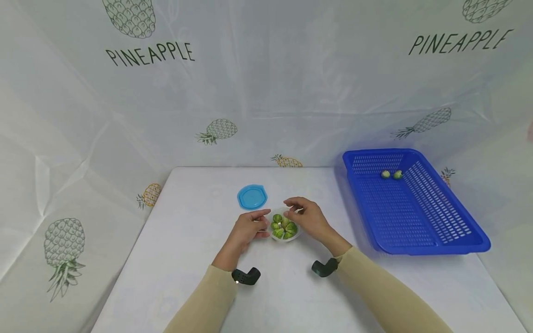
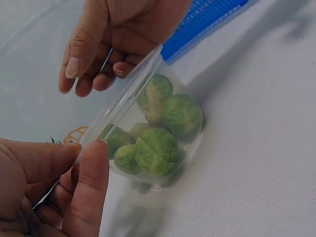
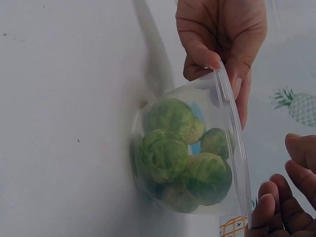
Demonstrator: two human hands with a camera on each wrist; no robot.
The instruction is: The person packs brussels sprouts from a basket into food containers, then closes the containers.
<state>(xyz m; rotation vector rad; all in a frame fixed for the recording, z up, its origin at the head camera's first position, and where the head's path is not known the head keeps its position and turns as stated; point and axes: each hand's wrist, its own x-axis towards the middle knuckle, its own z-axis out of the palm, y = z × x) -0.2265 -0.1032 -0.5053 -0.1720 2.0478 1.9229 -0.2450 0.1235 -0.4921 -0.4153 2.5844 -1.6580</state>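
A clear round plastic container [image 3: 200, 91] stands on the white table, holding several green Brussels sprouts [image 1: 291, 228]. My left hand [image 1: 246, 227] pinches its rim from the left between thumb and fingers, as the left wrist view shows. Over the right side of the rim is my right hand [image 1: 309, 218], its fingers loosely bent and nothing held in them. In the right wrist view its fingertips [image 3: 263, 210] come right up to the rim. A blue plastic lid [image 1: 252, 197] lies flat just behind the container.
To the right stands a large blue perforated basket [image 1: 424, 249], with two Brussels sprouts [image 1: 391, 175] at its far end. A pineapple-print sheet [image 1: 266, 83] hangs behind the table [image 1: 179, 277] and along its sides.
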